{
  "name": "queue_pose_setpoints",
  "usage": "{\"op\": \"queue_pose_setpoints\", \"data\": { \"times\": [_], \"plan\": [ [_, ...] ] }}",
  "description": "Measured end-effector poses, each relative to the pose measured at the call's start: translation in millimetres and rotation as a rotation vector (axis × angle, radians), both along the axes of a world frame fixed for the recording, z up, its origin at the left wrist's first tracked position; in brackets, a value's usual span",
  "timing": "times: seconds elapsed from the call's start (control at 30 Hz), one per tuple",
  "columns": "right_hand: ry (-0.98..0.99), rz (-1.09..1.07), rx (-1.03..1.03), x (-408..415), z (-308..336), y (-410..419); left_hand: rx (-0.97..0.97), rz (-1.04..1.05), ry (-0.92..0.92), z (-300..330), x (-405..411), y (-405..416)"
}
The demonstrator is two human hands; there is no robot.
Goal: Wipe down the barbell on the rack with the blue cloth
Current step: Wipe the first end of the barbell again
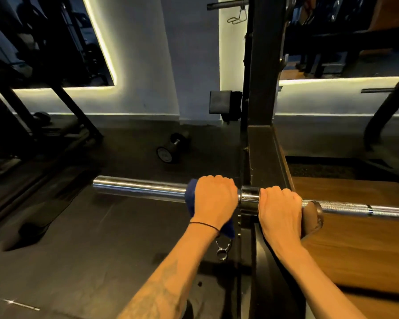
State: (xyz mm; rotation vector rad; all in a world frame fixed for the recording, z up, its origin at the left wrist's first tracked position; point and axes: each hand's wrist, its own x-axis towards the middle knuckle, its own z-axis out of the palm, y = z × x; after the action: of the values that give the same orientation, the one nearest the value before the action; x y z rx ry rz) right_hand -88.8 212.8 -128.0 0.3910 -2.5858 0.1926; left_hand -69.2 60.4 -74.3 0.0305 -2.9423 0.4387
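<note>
Left hand (213, 199) clenched around the blue cloth (190, 199) on the barbell (138, 188) sleeve — right hand (280, 208) gripping the bare shaft just past the collar.

You see the barbell (138, 188), a polished chrome bar lying level across the rack (262, 143). Its smooth sleeve runs out past your left hand (213, 199), its collar sits between your two hands, and its knurled shaft extends beyond your right hand (279, 209). The blue cloth (191, 199), dark and folded, wraps the sleeve under your left palm, one edge showing beside your knuckles and a corner hanging below your wrist.
</note>
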Motion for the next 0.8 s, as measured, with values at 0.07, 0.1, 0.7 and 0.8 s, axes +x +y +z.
{"op": "queue_pose_setpoints", "data": {
  "times": [0.07, 0.1, 0.7, 0.8],
  "plan": [
    [-0.014, -0.011, 0.030, -2.9, 0.5, -0.2, 0.047, -0.100, -0.024, 0.1, 1.3, 6.5],
    [-0.016, -0.002, 0.034, -3.8, 0.8, 0.2, 0.037, -0.147, -0.017, 1.1, 3.1, -1.7],
    [-0.018, -0.015, 0.044, -1.9, -1.5, 0.9, 0.058, -0.152, 0.050, -6.3, 4.6, -13.7],
    [0.013, 0.010, 0.036, -3.0, -1.4, 4.5, 0.308, -0.170, 0.197, -14.0, 9.8, -55.5]
  ]
}}
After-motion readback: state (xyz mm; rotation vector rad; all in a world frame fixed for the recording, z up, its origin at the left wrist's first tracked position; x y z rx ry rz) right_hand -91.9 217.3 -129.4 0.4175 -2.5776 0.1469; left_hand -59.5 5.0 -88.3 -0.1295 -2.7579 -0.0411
